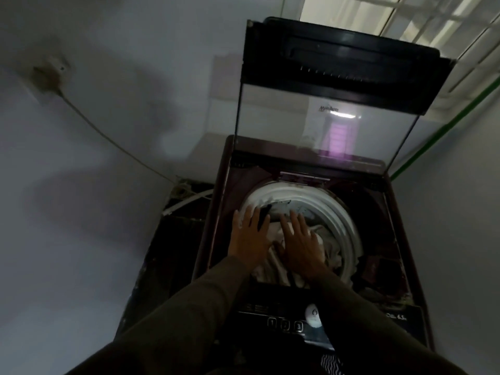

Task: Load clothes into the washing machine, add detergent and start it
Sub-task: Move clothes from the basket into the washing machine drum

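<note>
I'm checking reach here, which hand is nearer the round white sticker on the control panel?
Right. The right hand lies on the clothes up and slightly left of the sticker; the left hand is farther left, at the drum rim.

Dim room, pale bluish-white walls (94,131) all around. A bright white-framed window (405,20) glows upper right. A thin cord (108,136) hangs from a wall socket (51,74).

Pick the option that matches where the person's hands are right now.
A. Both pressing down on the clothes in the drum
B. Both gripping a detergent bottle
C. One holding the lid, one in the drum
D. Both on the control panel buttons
A: the left hand and right hand lie flat, fingers spread, on the pale clothes inside the white drum rim, with the lid standing open behind.
</note>
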Motion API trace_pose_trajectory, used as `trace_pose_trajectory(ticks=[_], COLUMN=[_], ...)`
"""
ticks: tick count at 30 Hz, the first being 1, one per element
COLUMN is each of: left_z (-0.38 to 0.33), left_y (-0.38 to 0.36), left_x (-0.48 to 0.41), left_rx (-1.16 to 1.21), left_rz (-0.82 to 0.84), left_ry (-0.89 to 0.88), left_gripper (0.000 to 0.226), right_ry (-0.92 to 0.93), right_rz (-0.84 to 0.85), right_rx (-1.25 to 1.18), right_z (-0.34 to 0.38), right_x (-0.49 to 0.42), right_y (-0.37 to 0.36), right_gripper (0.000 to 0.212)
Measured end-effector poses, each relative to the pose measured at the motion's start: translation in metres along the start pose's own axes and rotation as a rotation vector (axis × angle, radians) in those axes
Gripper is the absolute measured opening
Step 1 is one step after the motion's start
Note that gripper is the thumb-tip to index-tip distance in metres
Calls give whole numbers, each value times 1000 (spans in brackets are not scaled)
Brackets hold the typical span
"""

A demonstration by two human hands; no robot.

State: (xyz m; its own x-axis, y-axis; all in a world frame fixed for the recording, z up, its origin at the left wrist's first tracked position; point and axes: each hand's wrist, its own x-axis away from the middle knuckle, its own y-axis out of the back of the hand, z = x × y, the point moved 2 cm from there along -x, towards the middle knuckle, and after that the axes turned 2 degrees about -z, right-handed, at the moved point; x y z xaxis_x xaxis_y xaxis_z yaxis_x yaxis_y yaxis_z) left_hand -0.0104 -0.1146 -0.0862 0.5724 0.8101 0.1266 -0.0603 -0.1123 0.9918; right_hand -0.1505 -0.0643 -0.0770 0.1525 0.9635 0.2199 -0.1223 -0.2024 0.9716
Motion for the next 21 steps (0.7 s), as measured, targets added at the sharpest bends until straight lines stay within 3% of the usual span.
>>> trace_pose_trajectory(ticks=[10,15,21], left_z=[37,43,37], left_y=[24,23,21], left_x=[53,98,163], left_rx=[52,43,13], left_rz=[-237,-257,-280], left_ry=[207,400,632], left_gripper=[66,66,64], right_ry=[178,348,565], right_rz=[-168,-151,-186], right_rx=[-39,-67,-85], right_z=[38,62,93], right_x=[6,18,41], right_y=[11,21,20], right_gripper=[73,81,76])
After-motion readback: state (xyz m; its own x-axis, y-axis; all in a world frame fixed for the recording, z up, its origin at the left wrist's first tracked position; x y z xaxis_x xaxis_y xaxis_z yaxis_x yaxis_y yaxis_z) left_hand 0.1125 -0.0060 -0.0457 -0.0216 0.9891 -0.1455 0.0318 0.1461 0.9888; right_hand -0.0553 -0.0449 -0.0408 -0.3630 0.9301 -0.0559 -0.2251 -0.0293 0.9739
